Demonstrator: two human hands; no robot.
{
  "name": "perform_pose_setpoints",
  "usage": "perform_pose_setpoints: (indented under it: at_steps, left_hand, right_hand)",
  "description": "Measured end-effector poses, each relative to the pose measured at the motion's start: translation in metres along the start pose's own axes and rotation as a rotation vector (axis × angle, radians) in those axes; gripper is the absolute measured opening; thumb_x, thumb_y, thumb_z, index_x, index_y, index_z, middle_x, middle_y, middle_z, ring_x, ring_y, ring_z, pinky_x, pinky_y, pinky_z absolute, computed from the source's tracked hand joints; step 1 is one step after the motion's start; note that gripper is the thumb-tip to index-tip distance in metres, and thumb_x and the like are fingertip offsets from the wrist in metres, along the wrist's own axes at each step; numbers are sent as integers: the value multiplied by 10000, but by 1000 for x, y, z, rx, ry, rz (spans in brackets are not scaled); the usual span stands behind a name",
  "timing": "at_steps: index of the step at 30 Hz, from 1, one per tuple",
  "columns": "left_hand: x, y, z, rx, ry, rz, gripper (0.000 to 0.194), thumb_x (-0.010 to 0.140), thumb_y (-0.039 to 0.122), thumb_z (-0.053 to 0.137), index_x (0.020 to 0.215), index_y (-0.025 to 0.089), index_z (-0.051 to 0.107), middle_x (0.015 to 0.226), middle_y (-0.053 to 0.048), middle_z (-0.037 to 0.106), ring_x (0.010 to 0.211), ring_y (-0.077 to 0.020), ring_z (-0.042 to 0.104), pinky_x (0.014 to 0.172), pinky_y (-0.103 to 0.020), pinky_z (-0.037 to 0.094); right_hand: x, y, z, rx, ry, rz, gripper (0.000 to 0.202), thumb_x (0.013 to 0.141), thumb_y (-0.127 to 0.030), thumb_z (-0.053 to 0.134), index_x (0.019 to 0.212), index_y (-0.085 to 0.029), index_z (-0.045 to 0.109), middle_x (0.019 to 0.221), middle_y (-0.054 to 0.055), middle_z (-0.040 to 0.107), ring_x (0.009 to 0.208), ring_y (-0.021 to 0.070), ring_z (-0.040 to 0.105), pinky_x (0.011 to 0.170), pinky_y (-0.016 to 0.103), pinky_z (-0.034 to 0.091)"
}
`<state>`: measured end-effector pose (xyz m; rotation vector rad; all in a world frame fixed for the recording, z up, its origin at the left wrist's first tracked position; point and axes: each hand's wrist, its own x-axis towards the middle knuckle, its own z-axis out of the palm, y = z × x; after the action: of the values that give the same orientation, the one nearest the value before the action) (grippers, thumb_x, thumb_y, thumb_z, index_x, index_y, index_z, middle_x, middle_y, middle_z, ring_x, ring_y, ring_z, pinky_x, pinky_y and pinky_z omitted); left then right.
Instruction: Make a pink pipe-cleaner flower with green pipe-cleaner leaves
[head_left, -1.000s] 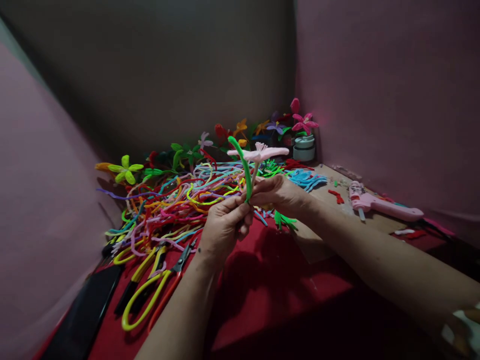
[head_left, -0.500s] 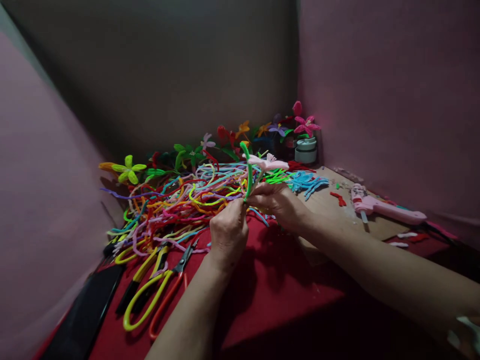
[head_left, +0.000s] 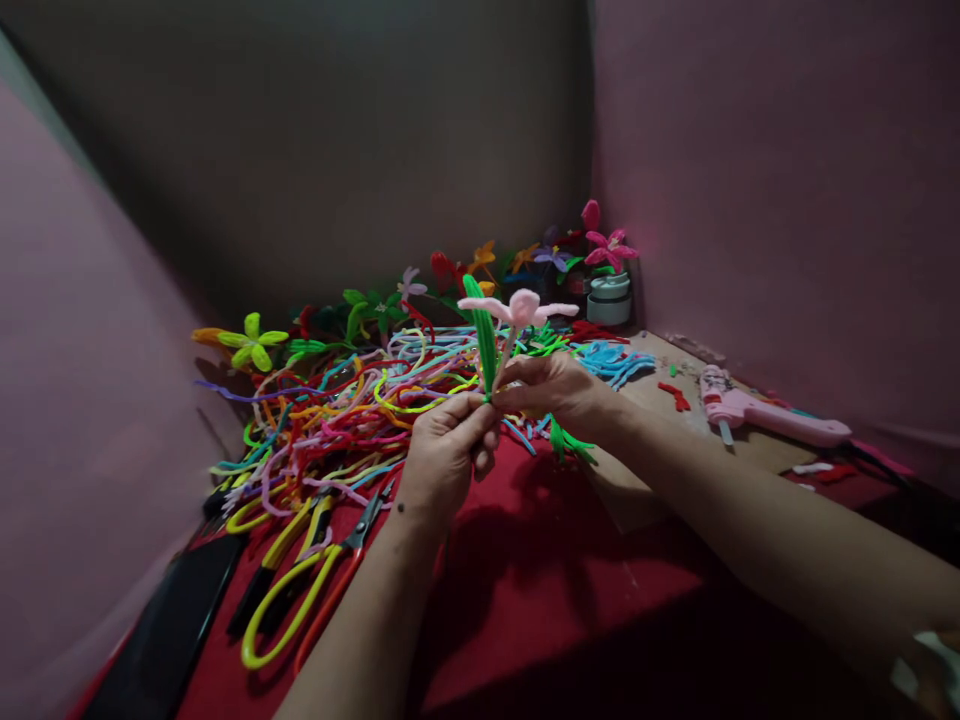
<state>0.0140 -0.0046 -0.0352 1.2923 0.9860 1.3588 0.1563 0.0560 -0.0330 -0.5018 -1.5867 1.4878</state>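
Note:
A pale pink flower (head_left: 524,308) with fuzzy petals stands upright on a thin stem above my hands. Beside it, on its left, rises a long green leaf (head_left: 482,330). My left hand (head_left: 448,448) pinches the base of the leaf between thumb and forefinger. Fingers closed, my right hand (head_left: 559,392) grips the flower's stem close to the leaf's base. The fingertips of both hands nearly meet there. The lowest end of the stem is hidden by the fingers.
Coloured fuzzy stems (head_left: 322,425) lie heaped behind and left of my hands. Scissors (head_left: 296,600) and a black flat object (head_left: 161,630) are at the lower left. A pink glue gun (head_left: 780,415) rests on cardboard at right. Finished flowers (head_left: 253,342) line the back.
The flower and leaf have turned, so the leaf's broad side and the flower's petals now face me more. My left hand has rolled over, showing its thumb and curled fingers.

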Motion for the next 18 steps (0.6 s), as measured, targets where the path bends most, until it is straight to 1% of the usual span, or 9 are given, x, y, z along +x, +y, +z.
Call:
perform_pose_setpoints:
  at_steps: [4,8,9,11,12,14,16,18]
  left_hand:
    - [-1,-2,-4,-258,-195,-99,126,760,233,577,683,142,534,437,67,409,309,-11,257,306,-125,237]
    - [-3,-6,-10,-393,-362,-226,136,732,249,608,693,124,570,433,71,381,289,9,201,286,-113,226]
    - [-3,-6,-12,-407,-391,-252,141,721,252,618,687,122,573,435,70,384,285,12,193,280,-112,222]
    - [-3,-6,-14,-397,-413,-265,152,717,265,621,686,123,576,431,70,385,279,12,186,271,-114,218]
    - [-2,-6,-14,-363,-400,-246,158,726,278,610,698,126,577,432,69,389,280,6,202,272,-120,230]
    - [0,-4,-11,-219,-318,-154,177,762,301,568,729,127,578,470,48,441,306,-18,296,305,-146,296]
    - [1,-3,-6,-1,-170,-17,186,783,298,539,733,124,578,535,18,504,382,-49,416,382,-176,369]
    - [2,-5,-1,216,6,108,165,785,278,531,748,126,583,569,8,530,447,-71,472,437,-188,390]
  right_hand:
    - [1,0,-5,113,-113,45,217,606,-251,713,781,-126,683,628,-6,589,501,47,437,476,200,301]
    - [-1,1,-4,172,-253,102,216,633,-235,697,825,-136,695,636,1,612,487,38,423,467,195,287]
    - [-2,2,-3,177,-259,107,205,638,-226,695,822,-137,696,632,0,613,485,36,420,465,193,282]
    - [-3,5,0,203,-217,91,164,634,-202,697,787,-143,695,618,-7,611,485,35,424,471,192,288]
    - [-3,7,2,228,-182,77,144,628,-193,698,765,-145,692,612,-11,610,488,37,436,478,194,299]
    - [-2,10,5,284,-120,52,129,625,-198,692,741,-142,684,601,-9,606,506,58,475,500,211,331]
    - [-1,13,8,321,-47,32,141,611,-212,692,726,-133,675,579,-7,595,514,80,497,505,228,345]
    - [-1,15,11,321,62,24,151,587,-219,702,699,-126,662,555,-17,572,488,71,463,482,225,321]
